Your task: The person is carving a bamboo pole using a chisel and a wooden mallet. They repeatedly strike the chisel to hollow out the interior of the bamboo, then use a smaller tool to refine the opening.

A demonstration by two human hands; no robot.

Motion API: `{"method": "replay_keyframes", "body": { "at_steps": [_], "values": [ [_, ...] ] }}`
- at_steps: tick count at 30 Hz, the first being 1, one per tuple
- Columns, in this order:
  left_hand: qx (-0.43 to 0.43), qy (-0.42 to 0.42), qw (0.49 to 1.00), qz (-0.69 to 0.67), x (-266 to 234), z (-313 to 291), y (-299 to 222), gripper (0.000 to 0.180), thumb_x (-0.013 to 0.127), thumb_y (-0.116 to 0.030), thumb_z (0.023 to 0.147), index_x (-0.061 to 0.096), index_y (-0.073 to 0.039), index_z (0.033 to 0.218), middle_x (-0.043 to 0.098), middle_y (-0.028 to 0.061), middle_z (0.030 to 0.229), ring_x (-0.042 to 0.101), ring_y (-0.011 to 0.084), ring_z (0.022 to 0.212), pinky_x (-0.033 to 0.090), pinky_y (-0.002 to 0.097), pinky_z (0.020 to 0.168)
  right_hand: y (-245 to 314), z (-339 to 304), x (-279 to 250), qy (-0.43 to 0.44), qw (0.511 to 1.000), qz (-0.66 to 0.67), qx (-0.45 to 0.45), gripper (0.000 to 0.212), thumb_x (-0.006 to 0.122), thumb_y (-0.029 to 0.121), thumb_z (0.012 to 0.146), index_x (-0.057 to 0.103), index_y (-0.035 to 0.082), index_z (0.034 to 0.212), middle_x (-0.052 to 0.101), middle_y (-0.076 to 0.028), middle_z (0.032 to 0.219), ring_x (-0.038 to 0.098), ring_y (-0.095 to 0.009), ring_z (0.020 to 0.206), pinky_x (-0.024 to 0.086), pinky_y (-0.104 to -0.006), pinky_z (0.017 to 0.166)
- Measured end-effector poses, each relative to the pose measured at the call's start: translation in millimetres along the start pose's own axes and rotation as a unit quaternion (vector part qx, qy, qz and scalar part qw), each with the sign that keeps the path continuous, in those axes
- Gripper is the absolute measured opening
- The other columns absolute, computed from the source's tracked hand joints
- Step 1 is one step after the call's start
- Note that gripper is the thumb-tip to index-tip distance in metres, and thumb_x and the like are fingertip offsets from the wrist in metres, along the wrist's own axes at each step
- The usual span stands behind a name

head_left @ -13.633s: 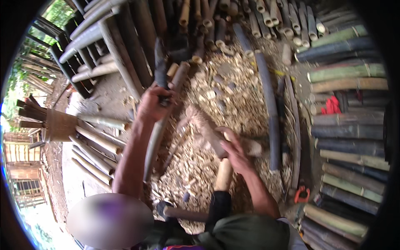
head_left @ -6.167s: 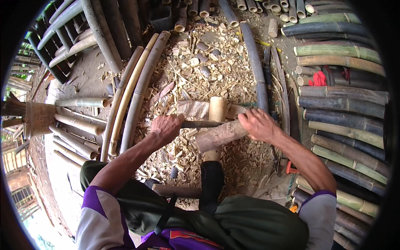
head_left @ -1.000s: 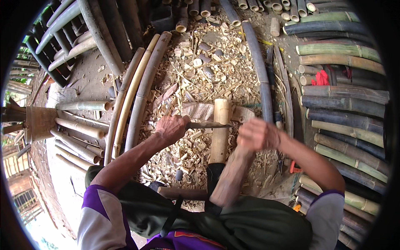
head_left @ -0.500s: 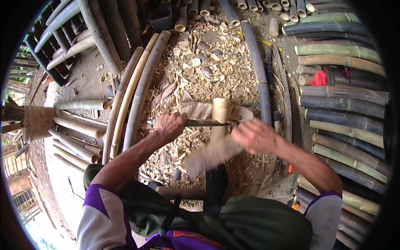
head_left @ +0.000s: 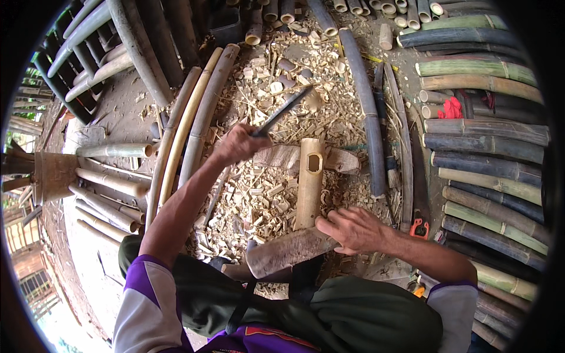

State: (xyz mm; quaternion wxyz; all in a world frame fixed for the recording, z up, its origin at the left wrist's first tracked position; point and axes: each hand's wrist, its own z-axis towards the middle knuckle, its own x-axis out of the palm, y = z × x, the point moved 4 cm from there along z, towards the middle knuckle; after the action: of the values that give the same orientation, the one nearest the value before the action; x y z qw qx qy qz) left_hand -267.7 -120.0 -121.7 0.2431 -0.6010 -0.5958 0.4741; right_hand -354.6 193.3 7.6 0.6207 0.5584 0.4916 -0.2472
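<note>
The person sits bent over a floor thick with pale chips [head_left: 259,197], both arms reaching forward. The left hand [head_left: 242,145] is closed around the handle end of a long, narrow blade [head_left: 285,112], raised clear of the work and slanting up to the right. By its tip shows a blurred, pale, rounded piece [head_left: 313,102]; I cannot tell whether it touches the blade. The right hand [head_left: 353,229] has its fingers curled over the near end of a thick wooden billet [head_left: 288,253], gripping it so that it runs leftward above the dark green trousers [head_left: 371,315]. Between the two hands, a short bamboo tube [head_left: 309,197] lies pointing away from the person, its far part over a rough wood block [head_left: 276,157] and its near end hidden by the billet. A rounded hole opens in the tube's upper face, close to the far end. To the left, three long poles [head_left: 206,117] lie side by side; to the right, a dark pole [head_left: 363,109] runs lengthwise, and beyond it bamboo stems are stacked, with a red cloth [head_left: 451,108] among them.
</note>
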Motion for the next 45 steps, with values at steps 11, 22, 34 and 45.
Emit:
{"method": "replay_keyframes", "body": {
  "at_steps": [11, 22, 34, 45],
  "values": [
    [0.177, 0.033, 0.897, 0.403, 0, 0, -33, 0.063, 0.059, -0.062, 0.094, 0.067, -0.007, 0.064, 0.051, 0.0024, 0.047, 0.050, 0.0157, 0.043, 0.045, 0.0379, 0.045, -56, -45, -30, -0.280, 0.794, 0.401, 0.362, 0.071, 0.074, 0.014, 0.078, 0.040, -0.005, 0.137, 0.057, -0.019, 0.122, 0.063, -0.026, 0.102, 0.056, -0.0379, 0.085],
    [0.125, 0.017, 0.902, 0.412, -2, -2, -9, 0.058, 0.058, -0.061, 0.094, 0.074, -0.007, 0.081, 0.054, 0.0016, 0.050, 0.049, 0.0130, 0.042, 0.046, 0.0324, 0.040, -61, -18, -46, -0.324, 0.799, 0.354, 0.362, 0.066, 0.073, 0.012, 0.081, 0.041, -0.003, 0.136, 0.059, -0.016, 0.121, 0.062, -0.024, 0.103, 0.052, -0.0363, 0.089],
    [0.091, 0.050, 0.899, 0.425, -5, 6, -3, 0.065, 0.056, -0.070, 0.090, 0.074, -0.007, 0.082, 0.054, 0.0010, 0.051, 0.051, 0.0118, 0.045, 0.047, 0.0322, 0.042, -76, 45, -80, -0.279, 0.848, 0.281, 0.353, 0.052, 0.074, 0.015, 0.082, 0.050, -0.004, 0.123, 0.064, -0.025, 0.114, 0.068, -0.032, 0.100, 0.059, -0.0420, 0.083],
    [0.073, 0.086, 0.910, 0.400, -6, 19, 4, 0.075, 0.056, -0.073, 0.088, 0.066, -0.004, 0.062, 0.053, 0.0084, 0.051, 0.053, 0.0213, 0.047, 0.049, 0.0430, 0.051, -108, 63, -101, -0.209, 0.818, 0.369, 0.388, 0.056, 0.076, 0.015, 0.079, 0.050, -0.008, 0.124, 0.066, -0.023, 0.111, 0.070, -0.026, 0.092, 0.061, -0.0370, 0.076]
  ]
}}
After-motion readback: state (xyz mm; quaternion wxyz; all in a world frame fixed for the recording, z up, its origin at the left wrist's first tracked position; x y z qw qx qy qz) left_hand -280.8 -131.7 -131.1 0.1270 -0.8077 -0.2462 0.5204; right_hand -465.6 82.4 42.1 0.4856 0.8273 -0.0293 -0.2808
